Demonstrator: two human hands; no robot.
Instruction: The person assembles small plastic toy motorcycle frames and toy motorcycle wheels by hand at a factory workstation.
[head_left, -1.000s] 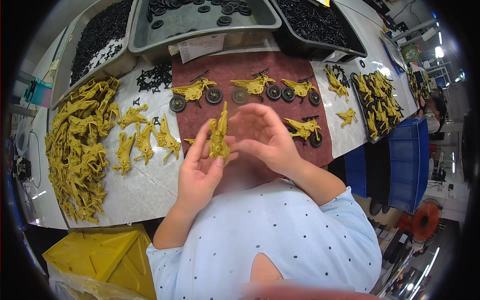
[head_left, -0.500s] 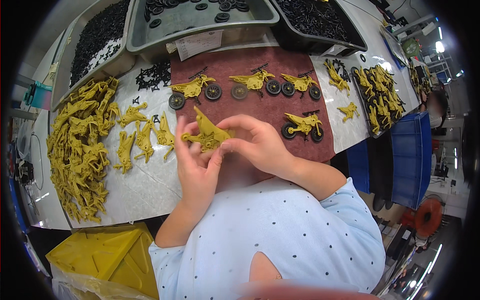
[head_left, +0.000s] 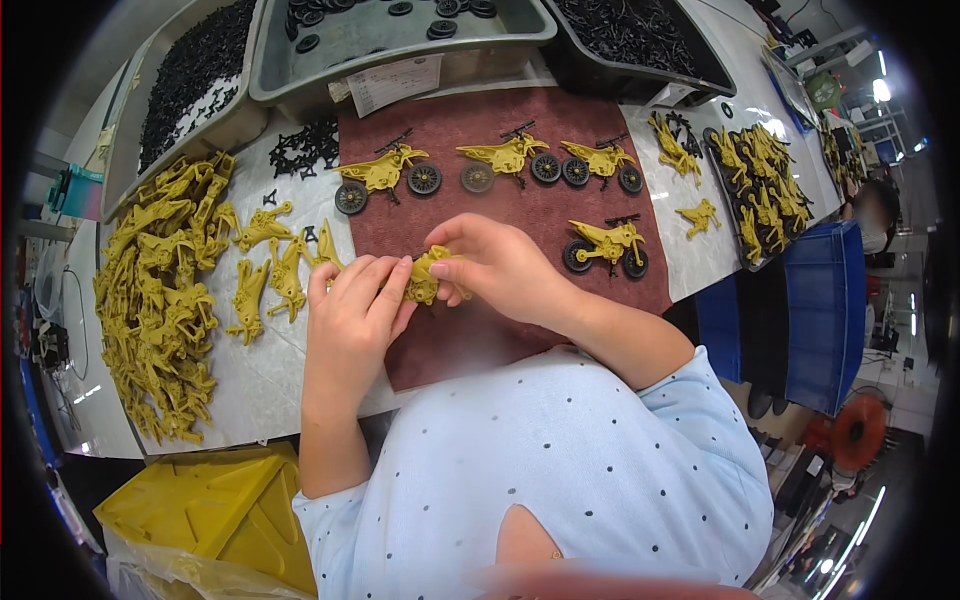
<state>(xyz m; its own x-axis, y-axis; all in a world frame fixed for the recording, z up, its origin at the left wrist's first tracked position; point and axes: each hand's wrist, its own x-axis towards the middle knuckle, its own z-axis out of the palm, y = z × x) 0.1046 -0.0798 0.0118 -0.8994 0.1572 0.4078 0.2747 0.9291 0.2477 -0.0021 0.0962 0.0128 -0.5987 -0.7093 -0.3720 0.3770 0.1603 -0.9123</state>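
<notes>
Holding one yellow motorcycle body [head_left: 428, 278] between them, both hands are closed on it above the dark red mat [head_left: 520, 210]. The left hand [head_left: 355, 310] grips the piece from about 8 o'clock, its fingers folded over the left end; the right hand [head_left: 495, 268] pinches it from about 3 o'clock with thumb and fingertips. The long axis of the piece now lies almost level, from 9 to 3 o'clock, so each hand has one end and neither is clearly nearer. Most of the piece is covered by fingers, and I cannot tell if a wheel is on it.

Compared with one second ago, the piece has turned: then it stood nearly upright, toward 12 o'clock, and half a second ago it was already tilted flat. The hands also sit a little lower on the mat.

At 12 o'clock from the hands, three finished yellow motorcycles [head_left: 505, 160] with black wheels stand in a row, and a fourth one [head_left: 607, 245] is at 3 o'clock. At 9 o'clock a heap of bare yellow bodies [head_left: 160, 290] lies on the tabletop [head_left: 260, 370]. Grey bins of black parts [head_left: 390, 40] are at the far edge.
</notes>
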